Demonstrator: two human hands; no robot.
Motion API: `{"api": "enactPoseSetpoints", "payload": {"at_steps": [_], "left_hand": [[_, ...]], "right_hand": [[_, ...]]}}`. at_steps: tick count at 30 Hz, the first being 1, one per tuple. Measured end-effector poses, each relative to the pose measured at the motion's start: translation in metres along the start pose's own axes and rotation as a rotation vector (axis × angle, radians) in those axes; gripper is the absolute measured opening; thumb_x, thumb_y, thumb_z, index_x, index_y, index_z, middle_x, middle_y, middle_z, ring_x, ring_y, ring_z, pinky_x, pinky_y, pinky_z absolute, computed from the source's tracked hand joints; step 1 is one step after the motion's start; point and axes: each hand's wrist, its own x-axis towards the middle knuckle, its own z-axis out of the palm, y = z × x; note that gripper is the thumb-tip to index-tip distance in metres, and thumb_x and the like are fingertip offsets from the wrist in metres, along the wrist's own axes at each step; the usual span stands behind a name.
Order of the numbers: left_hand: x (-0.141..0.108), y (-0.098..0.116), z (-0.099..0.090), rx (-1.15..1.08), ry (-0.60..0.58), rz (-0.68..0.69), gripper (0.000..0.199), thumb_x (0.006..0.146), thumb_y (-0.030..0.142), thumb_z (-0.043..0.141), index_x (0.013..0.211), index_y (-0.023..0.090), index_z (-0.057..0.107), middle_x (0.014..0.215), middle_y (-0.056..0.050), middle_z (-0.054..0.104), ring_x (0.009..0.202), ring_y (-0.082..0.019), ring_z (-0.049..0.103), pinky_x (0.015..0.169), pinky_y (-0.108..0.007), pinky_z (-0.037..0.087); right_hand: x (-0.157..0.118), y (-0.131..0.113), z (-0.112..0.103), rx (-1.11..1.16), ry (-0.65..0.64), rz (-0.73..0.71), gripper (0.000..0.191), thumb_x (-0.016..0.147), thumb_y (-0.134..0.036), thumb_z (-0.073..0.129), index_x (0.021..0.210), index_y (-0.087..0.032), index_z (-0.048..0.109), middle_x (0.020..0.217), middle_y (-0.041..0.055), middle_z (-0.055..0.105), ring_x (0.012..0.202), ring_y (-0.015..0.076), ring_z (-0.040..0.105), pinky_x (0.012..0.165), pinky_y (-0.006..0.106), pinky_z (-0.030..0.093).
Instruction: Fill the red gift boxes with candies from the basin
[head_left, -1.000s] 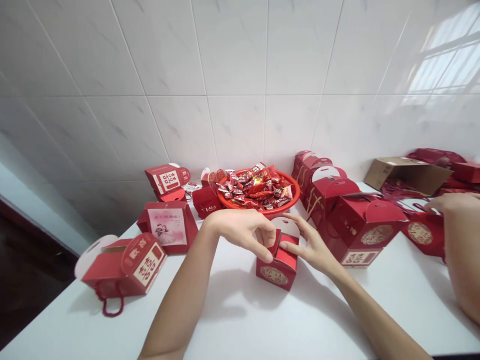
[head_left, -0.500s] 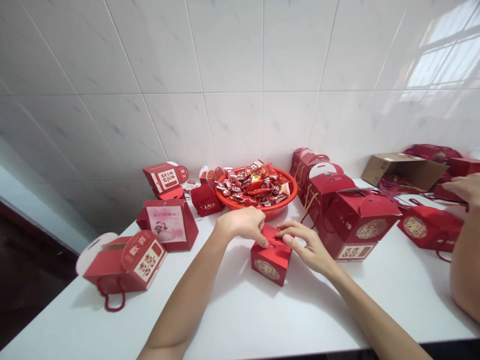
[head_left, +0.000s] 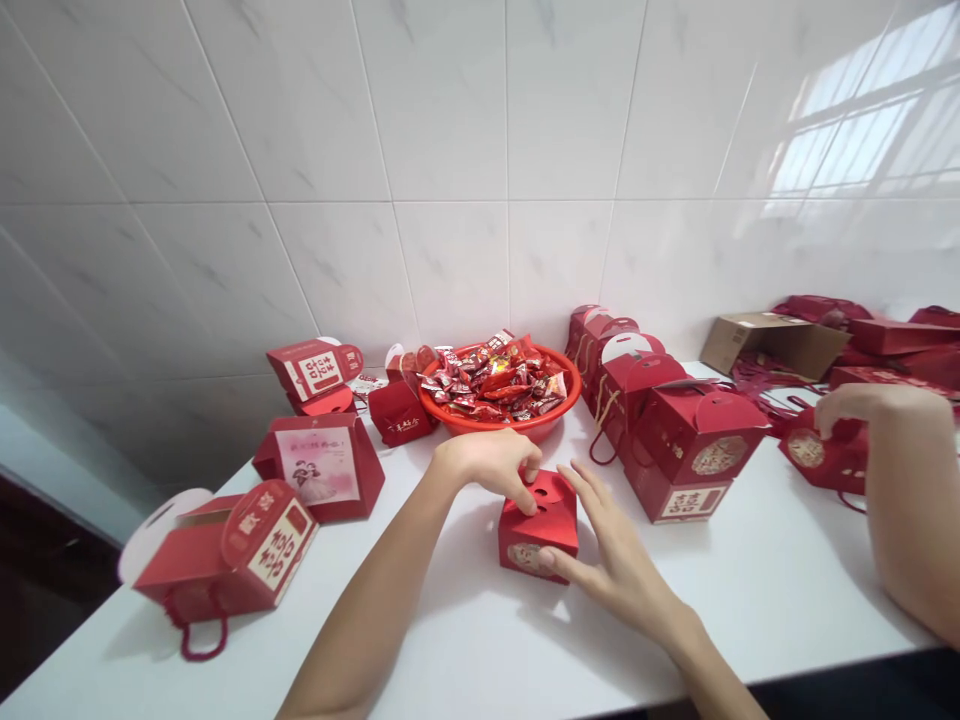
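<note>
A small red gift box [head_left: 553,535] with a round gold emblem stands on the white table in front of me, its top flaps folded over and showing small holes. My left hand [head_left: 491,465] reaches over its rear left, the thumb pressed on the top beside a hole and the fingers curled; part of them is hidden. Around the right side of the box spreads my right hand [head_left: 611,555], with its thumb against the front face and its fingertips by the rear right corner. Right behind the box sits a red basin [head_left: 576,385] heaped with wrapped candies [head_left: 502,375].
Red gift boxes with handles [head_left: 225,550] and a box with a pink picture [head_left: 319,465] stand at left. A row of red boxes [head_left: 701,430] is on the right, before an open cardboard carton [head_left: 739,345]. Another person's arm [head_left: 907,500] reaches in at far right.
My right hand has moved from the box's top to its right side, its thumb now on the front. My left thumb stays on top. The other person's hand has moved lower and nearer.
</note>
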Motion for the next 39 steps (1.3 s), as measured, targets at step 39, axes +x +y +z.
{"api": "enactPoseSetpoints", "payload": {"at_steps": [39], "left_hand": [[-0.033, 0.037, 0.007, -0.037, 0.07, 0.182, 0.047, 0.093, 0.047, 0.053, 0.132, 0.022, 0.061, 0.133, -0.009, 0.064, 0.116, -0.026, 0.062, 0.086, -0.028, 0.047]], "right_hand": [[-0.119, 0.046, -0.128, -0.428, 1.115, 0.435, 0.072, 0.074, -0.073, 0.063, 0.123, -0.02, 0.066, 0.118, 0.0159, 0.066, 0.114, 0.0421, 0.058, 0.102, 0.062, 0.043]]}}
